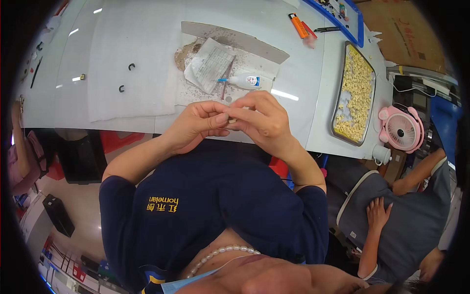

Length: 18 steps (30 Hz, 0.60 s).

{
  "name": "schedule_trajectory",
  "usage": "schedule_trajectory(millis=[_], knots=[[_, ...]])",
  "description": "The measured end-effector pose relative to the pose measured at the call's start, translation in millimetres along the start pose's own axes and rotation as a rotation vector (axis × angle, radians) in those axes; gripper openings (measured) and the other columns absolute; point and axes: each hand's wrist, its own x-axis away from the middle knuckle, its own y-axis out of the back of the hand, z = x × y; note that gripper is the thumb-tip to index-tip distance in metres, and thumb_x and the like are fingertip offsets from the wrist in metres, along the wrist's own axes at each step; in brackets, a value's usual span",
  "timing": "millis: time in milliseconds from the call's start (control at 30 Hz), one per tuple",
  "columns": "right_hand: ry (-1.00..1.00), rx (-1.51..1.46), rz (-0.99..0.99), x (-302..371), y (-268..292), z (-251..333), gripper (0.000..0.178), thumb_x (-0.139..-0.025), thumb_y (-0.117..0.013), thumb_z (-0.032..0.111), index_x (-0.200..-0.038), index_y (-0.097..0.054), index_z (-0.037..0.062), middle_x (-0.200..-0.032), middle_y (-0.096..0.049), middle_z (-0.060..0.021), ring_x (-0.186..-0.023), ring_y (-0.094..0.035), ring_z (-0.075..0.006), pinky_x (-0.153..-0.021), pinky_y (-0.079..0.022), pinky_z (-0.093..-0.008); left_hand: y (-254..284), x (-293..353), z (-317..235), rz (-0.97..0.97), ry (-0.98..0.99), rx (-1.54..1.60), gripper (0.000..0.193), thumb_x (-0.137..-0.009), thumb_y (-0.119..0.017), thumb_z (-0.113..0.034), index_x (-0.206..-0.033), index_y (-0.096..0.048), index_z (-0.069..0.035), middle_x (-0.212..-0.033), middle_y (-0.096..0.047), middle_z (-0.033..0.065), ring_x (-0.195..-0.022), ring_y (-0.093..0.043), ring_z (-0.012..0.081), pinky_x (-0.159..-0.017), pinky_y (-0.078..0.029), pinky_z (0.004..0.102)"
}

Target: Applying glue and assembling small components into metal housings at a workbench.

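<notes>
My left hand (201, 122) and my right hand (264, 117) meet at the table's near edge, fingertips pinched together. Between them is a small pale piece (232, 121), mostly covered by the fingers, so its kind cannot be made out. Just beyond the hands lies a white squeeze bottle (245, 81) with a blue nozzle, on its side. It rests on a stained, opened-out cardboard piece (254, 47), beside a crumpled printed sheet (211, 61). To the left, two small black U-shaped pieces (131, 66) lie on a white sheet (142, 98).
At right stands a metal tray (336, 120) of small yellow pieces. Near it are a pink fan (400, 130), a white mug (381, 155) and a blue tray (361, 29). An orange lighter (297, 25) and black pen (327, 29) lie beyond. Another person (396, 206) sits at right.
</notes>
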Motion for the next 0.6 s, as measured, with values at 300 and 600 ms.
schedule_trajectory(millis=[300, 600], knots=[[0.139, -0.269, -0.113, 10.4, 9.2, -3.4, 0.033, -0.057, -0.078, 0.007, -0.085, -0.063, 0.0041, -0.089, -0.063, -0.0054, -0.087, -0.058, -0.0238, -0.073, -0.048, -0.0315, -6.4, -8.5, -21.2, 0.241, 0.007, -0.203, 0.027, -0.076, -0.070, -0.007, -0.100, -0.059, -0.001, -0.094, -0.062, 0.0044, -0.085, -0.059, 0.0108, -0.079, -0.048, 0.0234], [0.222, -0.329, -0.142, 13.8, 24.0, -6.7, 0.033, -0.056, -0.079, 0.007, -0.084, -0.062, 0.0038, -0.088, -0.063, -0.0058, -0.085, -0.058, -0.0232, -0.069, -0.049, -0.0301, -38.3, -11.4, -27.3, 0.175, 0.020, -0.373, 0.019, -0.076, -0.070, -0.007, -0.093, -0.062, -0.001, -0.095, -0.061, 0.0031, -0.083, -0.056, 0.0084, -0.076, -0.045, 0.0223]])
